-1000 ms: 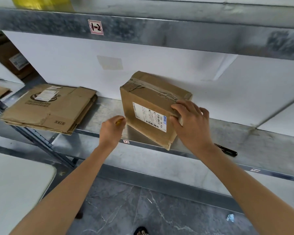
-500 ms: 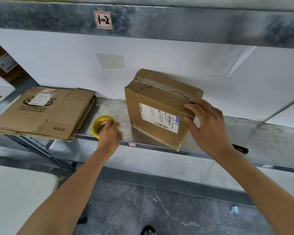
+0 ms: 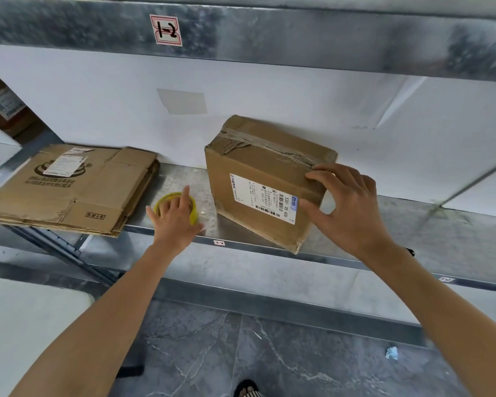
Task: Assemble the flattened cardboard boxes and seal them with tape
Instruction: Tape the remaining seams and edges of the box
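On the metal shelf, taped box sitting about mid-frame, right hand gripping its 3 o'clock corner, fingers curling over the top edge, left hand spreading out over the yellow tape roll at the box's 9 o'clock, flattened boxes lying further out at 9

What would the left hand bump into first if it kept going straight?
Likely the yellow tape roll, lying just under the left hand, whose spread fingers may be touching it.
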